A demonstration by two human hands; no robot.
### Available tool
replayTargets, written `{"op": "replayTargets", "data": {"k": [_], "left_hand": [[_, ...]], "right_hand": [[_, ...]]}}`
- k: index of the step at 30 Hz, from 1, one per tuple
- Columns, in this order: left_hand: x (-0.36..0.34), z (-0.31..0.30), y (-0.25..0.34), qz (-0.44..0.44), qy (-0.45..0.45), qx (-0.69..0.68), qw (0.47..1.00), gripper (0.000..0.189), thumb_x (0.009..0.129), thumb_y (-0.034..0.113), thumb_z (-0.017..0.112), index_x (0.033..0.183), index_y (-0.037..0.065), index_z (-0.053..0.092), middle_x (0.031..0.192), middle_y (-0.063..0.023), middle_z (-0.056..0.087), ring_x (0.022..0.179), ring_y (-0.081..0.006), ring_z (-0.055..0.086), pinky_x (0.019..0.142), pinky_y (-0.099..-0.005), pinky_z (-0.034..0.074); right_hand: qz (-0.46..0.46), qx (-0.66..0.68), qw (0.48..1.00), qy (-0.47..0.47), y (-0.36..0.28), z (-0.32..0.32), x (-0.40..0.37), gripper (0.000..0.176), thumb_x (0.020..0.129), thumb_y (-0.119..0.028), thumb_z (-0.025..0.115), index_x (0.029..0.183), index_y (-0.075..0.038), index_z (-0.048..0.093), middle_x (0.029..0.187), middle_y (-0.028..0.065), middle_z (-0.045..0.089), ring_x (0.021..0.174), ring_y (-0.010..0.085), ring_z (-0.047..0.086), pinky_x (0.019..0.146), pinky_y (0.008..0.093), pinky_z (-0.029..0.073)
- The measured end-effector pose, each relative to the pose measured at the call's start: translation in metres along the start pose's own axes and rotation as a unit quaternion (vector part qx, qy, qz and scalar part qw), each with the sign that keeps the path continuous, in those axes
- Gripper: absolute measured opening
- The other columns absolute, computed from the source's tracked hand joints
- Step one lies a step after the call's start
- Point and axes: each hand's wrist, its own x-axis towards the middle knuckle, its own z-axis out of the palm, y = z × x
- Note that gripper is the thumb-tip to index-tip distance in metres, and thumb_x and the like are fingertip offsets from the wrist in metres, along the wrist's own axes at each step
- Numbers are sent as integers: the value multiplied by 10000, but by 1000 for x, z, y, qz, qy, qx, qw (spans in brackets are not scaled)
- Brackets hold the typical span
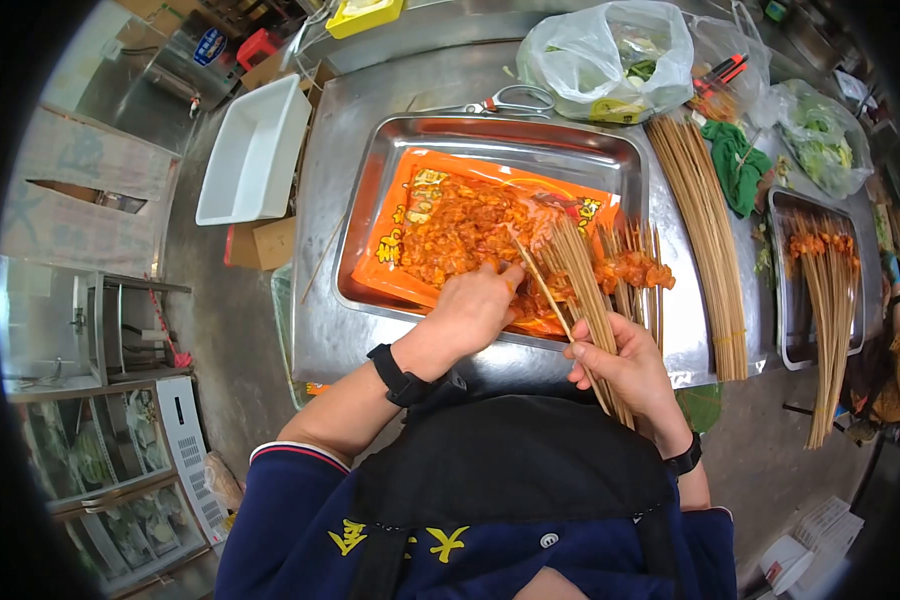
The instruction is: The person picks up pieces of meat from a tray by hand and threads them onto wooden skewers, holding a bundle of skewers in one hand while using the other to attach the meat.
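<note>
My left hand (478, 302) reaches into the red-orange marinated meat (455, 230), its fingers curled and pressed together on some of it, with the fingertips partly hidden. The meat lies in small pieces on an orange printed plastic bag (380, 262) inside a steel tray (510, 130). My right hand (625, 370) is closed around a bundle of bamboo skewers (577, 262), which slants up over the tray's right side. One skewer (542, 280) stands apart from the bundle, toward my left hand. Loaded meat skewers (635, 272) rest on the tray's right edge.
Bare skewers (705, 250) lie right of the tray. Beyond them, a smaller tray (782, 290) carries finished meat skewers (828, 300). Scissors (510, 100), a plastic bag of greens (610, 60) and a green cloth (735, 165) lie behind. A white bin (255, 150) stands left of the table.
</note>
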Motion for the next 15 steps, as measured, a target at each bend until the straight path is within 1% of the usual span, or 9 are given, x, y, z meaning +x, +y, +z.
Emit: {"op": "replayTargets", "data": {"k": [2, 3, 5, 7, 10, 11, 13, 14, 15], "left_hand": [[5, 4, -3, 9, 5, 9, 1000, 316, 732, 101, 569, 1027, -2, 516, 771, -194, 584, 731, -342, 588, 639, -425, 472], [8, 6, -6, 9, 4, 9, 1000, 316, 732, 101, 569, 1027, -2, 516, 771, -194, 584, 731, -342, 588, 639, -425, 472], [15, 11, -15, -47, 46, -11, 998, 209, 733, 116, 569, 894, 4, 497, 774, -213, 583, 741, -375, 576, 633, -465, 455], [17, 9, -24, -63, 61, 13, 996, 200, 732, 100, 554, 892, -6, 498, 765, -214, 583, 739, -371, 574, 637, -463, 452], [13, 8, -38, -61, 132, -37, 989, 167, 749, 100, 524, 866, -20, 513, 751, -218, 577, 729, -369, 568, 652, -442, 445], [12, 4, -42, -59, 130, -36, 989, 167, 749, 100, 524, 866, -20, 513, 751, -218, 577, 729, -369, 568, 652, -442, 445], [9, -3, -49, -83, 62, -228, 968, 176, 771, 126, 528, 883, -4, 559, 768, -211, 578, 725, -364, 562, 664, -426, 448], [8, -2, -50, -109, 88, -198, 970, 174, 779, 150, 545, 888, 29, 609, 763, -179, 585, 705, -336, 559, 665, -409, 453], [7, -2, -49, -111, 86, -198, 970, 174, 779, 150, 545, 888, 29, 609, 763, -179, 585, 705, -336, 559, 665, -409, 453]], "right_hand": [[-5, 1, 1000, -5, 0, -1, 0, 156, 820, -51, 572, 963, -20, 517, 787, 82, 597, 592, 102, 590, 514, 205, 494], [-4, -4, 1000, -3, 0, 0, 0, 155, 822, -52, 571, 964, -21, 517, 788, 83, 596, 594, 102, 590, 516, 206, 493], [-2, -8, 1000, -1, 0, -1, 0, 154, 823, -53, 569, 965, -22, 516, 789, 84, 596, 595, 103, 590, 517, 207, 493], [-2, -7, 1000, -2, -1, -1, -1, 153, 826, -57, 567, 965, -23, 515, 792, 88, 595, 599, 104, 590, 520, 209, 493], [-6, -1, 1000, -3, 0, -2, 0, 154, 827, -60, 567, 966, -22, 513, 793, 92, 594, 599, 106, 590, 522, 210, 493], [-6, 1, 1000, -2, 0, -2, -1, 154, 827, -60, 567, 966, -22, 513, 793, 92, 594, 599, 106, 590, 522, 210, 493], [-15, -2, 1000, -11, 1, -2, 0, 154, 827, -59, 566, 966, -19, 512, 792, 93, 594, 598, 106, 590, 519, 209, 491], [-14, -1, 1000, -12, 1, -2, 1, 154, 827, -59, 566, 966, -19, 512, 792, 93, 594, 598, 106, 590, 519, 209, 491], [-12, 2, 1000, -11, 1, -2, 1, 154, 827, -56, 566, 966, -18, 512, 792, 93, 594, 598, 106, 590, 518, 208, 491]]}}
